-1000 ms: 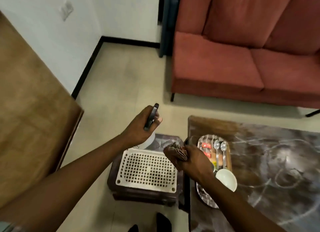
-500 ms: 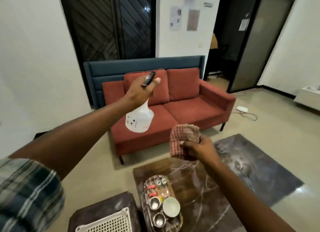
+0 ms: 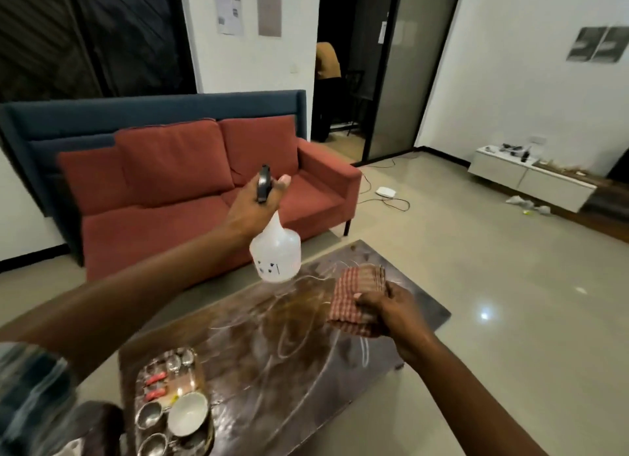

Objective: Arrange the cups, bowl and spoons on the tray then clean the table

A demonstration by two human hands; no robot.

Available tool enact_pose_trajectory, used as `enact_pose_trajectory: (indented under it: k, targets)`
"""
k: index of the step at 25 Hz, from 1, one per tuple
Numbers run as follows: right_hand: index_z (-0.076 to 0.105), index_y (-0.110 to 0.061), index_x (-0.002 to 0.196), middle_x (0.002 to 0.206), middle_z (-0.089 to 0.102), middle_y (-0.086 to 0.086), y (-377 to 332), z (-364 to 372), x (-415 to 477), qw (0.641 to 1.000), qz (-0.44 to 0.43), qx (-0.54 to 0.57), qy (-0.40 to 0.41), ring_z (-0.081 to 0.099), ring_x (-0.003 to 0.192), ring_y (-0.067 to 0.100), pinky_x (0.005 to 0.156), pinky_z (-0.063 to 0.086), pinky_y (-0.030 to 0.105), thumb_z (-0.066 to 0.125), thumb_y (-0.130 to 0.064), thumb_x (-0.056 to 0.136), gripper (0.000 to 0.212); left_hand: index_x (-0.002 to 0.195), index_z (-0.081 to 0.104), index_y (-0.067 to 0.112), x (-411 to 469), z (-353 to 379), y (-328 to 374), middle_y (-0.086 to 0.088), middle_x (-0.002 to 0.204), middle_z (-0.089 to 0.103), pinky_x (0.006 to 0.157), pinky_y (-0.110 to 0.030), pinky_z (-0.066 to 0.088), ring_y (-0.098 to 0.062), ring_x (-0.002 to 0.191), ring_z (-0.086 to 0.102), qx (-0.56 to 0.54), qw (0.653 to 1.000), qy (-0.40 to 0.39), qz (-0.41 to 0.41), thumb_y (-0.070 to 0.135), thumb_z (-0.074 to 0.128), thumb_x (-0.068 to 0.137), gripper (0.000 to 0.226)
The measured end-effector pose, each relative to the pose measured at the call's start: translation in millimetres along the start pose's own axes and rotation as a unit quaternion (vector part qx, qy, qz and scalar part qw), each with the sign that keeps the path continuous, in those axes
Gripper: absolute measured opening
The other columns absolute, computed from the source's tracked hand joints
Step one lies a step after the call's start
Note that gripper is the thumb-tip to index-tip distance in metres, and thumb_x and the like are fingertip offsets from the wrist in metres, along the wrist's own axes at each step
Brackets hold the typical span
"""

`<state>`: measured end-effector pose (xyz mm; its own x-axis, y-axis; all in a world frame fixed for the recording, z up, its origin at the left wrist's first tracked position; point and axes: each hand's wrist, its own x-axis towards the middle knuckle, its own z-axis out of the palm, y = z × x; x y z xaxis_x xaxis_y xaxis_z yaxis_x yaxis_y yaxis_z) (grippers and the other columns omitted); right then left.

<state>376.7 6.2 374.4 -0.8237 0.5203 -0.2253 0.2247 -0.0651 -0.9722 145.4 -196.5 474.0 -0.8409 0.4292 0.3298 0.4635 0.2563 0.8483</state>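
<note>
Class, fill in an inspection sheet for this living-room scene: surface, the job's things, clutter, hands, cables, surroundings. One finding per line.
Surface: dark coffee table, pale streaks across its top.
Job's things: tray at the table's near left end, holding a white bowl, metal cups and spoons.
Clutter: nothing seen loose on the table.
Hands: left hand holds a spray bottle above the table; right hand holds a folded checked cloth.
Cables: cable and a white device on the floor.
Surroundings: red sofa, low white cabinet, person in the doorway.

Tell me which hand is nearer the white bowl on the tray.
Left. The left hand hangs high above the white bowl; the right hand is lower but farther right.
</note>
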Motion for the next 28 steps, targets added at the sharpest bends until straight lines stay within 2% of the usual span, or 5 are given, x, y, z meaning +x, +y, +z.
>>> enact_pose_trajectory:
  k: [10, 14, 23, 26, 28]
  targets:
    - [0.066, -0.017, 0.132, 0.110, 0.082, 0.007, 63.0, -165.9, 195.2, 0.993, 0.091, 0.045, 0.061, 0.082, 0.091, 0.026, 0.067, 0.065, 0.040, 0.074, -0.001, 0.092, 0.045, 0.097, 0.066, 0.006, 82.3, 179.4, -99.4, -0.020, 0.094, 0.075, 0.085, -0.045, 0.055, -0.027, 0.090, 0.074, 0.020, 0.995, -0.056, -0.084, 0.070, 0.053, 0.098, 0.065]
    - [0.063, -0.015, 0.134, 0.112, 0.081, 0.008, 61.5, -199.9, 306.5, 0.993, 0.109, 0.011, 0.045, 0.082, 0.088, 0.023, 0.062, 0.063, 0.033, 0.070, -0.001, 0.094, 0.043, 0.100, 0.059, -0.003, 147.7, 252.9, -118.6, -0.034, 0.094, 0.069, 0.076, -0.027, 0.051, -0.035, 0.085, 0.070, 0.022, 0.994, -0.053, -0.094, 0.061, 0.057, 0.105, 0.064]
    - [0.069, -0.018, 0.131, 0.113, 0.079, 0.002, 100.2, -231.8, 570.4, 0.977, 0.067, -0.193, -0.067, 0.077, 0.100, 0.025, 0.091, 0.065, 0.050, 0.067, -0.006, 0.093, 0.040, 0.090, 0.054, 0.028, 245.4, 390.9, -189.1, -0.026, 0.086, 0.068, 0.068, -0.037, 0.052, -0.043, 0.088, 0.071, 0.057, 0.984, -0.016, -0.166, 0.081, 0.049, 0.098, 0.054]
    - [0.076, -0.019, 0.125, 0.102, 0.079, -0.002, 155.0, -231.5, 665.6, 0.952, 0.021, -0.287, -0.108, 0.074, 0.091, 0.019, 0.087, 0.062, 0.040, 0.068, -0.016, 0.092, 0.034, 0.089, 0.057, 0.023, 279.2, 445.8, -253.4, -0.028, 0.085, 0.062, 0.078, -0.051, 0.055, -0.048, 0.089, 0.070, 0.015, 0.982, 0.008, -0.188, 0.071, 0.052, 0.103, 0.051]
    - [0.077, -0.024, 0.125, 0.101, 0.079, -0.002, 189.7, -226.9, 709.9, 0.931, -0.016, -0.348, -0.105, 0.071, 0.086, 0.020, 0.078, 0.053, 0.032, 0.067, -0.020, 0.095, 0.032, 0.090, 0.063, 0.014, 290.7, 476.6, -296.6, -0.028, 0.088, 0.067, 0.079, -0.038, 0.058, -0.042, 0.086, 0.069, 0.002, 0.978, 0.027, -0.208, 0.077, 0.050, 0.100, 0.065]
